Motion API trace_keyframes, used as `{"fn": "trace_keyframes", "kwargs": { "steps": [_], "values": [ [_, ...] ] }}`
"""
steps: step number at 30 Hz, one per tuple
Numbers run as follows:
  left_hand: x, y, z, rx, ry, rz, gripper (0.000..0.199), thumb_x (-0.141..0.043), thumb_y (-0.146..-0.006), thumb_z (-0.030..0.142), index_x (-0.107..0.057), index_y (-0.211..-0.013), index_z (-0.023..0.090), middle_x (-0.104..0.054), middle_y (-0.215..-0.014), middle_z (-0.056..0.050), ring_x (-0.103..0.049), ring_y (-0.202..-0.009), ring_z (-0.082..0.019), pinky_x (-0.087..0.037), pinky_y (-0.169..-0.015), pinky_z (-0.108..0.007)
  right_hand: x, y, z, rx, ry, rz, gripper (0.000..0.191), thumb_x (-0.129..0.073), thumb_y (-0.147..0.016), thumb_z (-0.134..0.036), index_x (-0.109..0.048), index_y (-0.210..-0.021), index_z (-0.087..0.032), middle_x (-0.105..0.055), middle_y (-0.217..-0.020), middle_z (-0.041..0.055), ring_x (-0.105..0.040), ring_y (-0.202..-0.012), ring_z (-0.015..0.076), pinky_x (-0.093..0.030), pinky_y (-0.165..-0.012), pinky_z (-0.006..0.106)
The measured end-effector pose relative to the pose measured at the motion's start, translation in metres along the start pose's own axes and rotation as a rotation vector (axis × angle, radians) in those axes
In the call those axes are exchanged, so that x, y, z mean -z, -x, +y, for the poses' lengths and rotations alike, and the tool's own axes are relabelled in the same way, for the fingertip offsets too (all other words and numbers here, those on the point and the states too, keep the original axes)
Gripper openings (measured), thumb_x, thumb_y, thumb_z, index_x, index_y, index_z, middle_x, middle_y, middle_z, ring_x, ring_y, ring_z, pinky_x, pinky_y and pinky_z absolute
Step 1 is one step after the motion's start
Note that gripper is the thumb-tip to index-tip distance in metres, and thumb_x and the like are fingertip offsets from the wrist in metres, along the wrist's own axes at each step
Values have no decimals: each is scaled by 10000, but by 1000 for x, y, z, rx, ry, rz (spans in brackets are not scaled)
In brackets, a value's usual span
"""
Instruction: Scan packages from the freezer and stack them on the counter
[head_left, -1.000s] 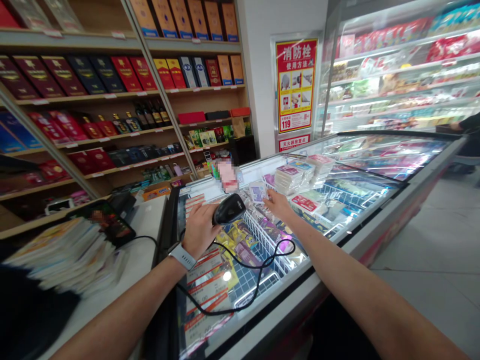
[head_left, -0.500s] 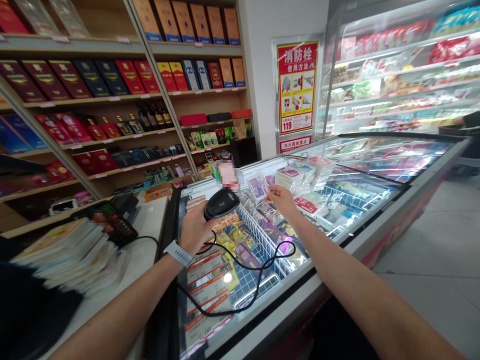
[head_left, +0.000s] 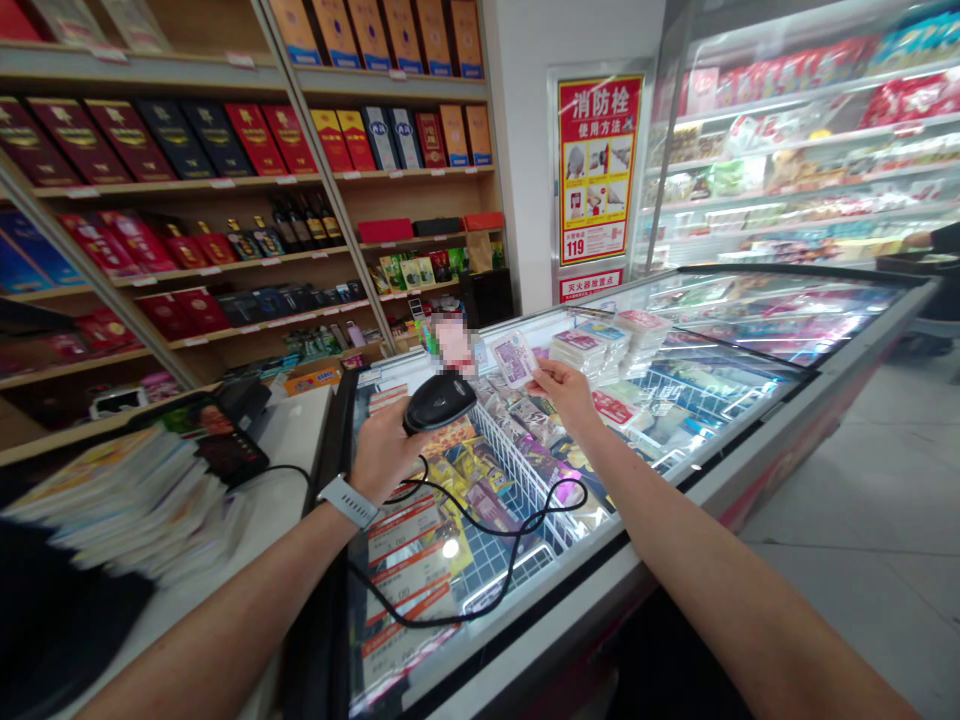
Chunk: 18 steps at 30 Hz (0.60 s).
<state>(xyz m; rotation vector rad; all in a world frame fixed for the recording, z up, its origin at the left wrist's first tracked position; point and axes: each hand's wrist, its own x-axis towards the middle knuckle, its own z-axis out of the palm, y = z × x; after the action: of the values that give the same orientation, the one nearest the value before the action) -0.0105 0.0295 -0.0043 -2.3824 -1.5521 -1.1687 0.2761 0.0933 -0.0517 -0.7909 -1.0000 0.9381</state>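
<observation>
Holding something in each hand here, so going left to right. Far left there's a slumped stack of thin booklets (head_left: pixel 131 505), kinda blurry, on the white counter (head_left: pixel 300 435), with a black phone-like device (head_left: pixel 225 440) right beside it. Next is my left hand (head_left: pixel 384 455), pale watch band (head_left: pixel 349 502) on the wrist, fingers wrapped around a black scanner (head_left: pixel 442 402) above the glass-topped freezer (head_left: pixel 750 462). A black cable (head_left: pixel 427 624) loops over the glass, and orange-and-white price labels (head_left: pixel 405 575) run along that end. Then the flat packet, (head_left: pixel 514 360) white with purple print: it's up in the air just right of the scanner, a small gap between them. My right hand (head_left: pixel 570 395) has its edge pinched between thumb and fingers, pretty narrow grip. Near that hand, stacks of white packs (head_left: pixel 581 352) sit on the freezer, with a red and yellow poster (head_left: pixel 600 170) on the wall beyond. Far right, lit shelves (head_left: pixel 795 150) full of packaged goods.
</observation>
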Motion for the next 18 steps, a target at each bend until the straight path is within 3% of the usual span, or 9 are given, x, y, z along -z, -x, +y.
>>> {"fn": "trace_keyframes", "kwargs": {
  "steps": [18],
  "values": [
    [-2, 0, -6, -23, -55, 3, 294, -630, -789, 301, -665, -1057, 187, -743, -1007, -72, -689, -931, -247, -514, -829, -328, -3, 4, -5, 20, -2, -20, 542, -836, -592, -527, -713, -986, -175, -701, -721, -6, -665, -650, 141, -607, -717, 338]
  ]
}}
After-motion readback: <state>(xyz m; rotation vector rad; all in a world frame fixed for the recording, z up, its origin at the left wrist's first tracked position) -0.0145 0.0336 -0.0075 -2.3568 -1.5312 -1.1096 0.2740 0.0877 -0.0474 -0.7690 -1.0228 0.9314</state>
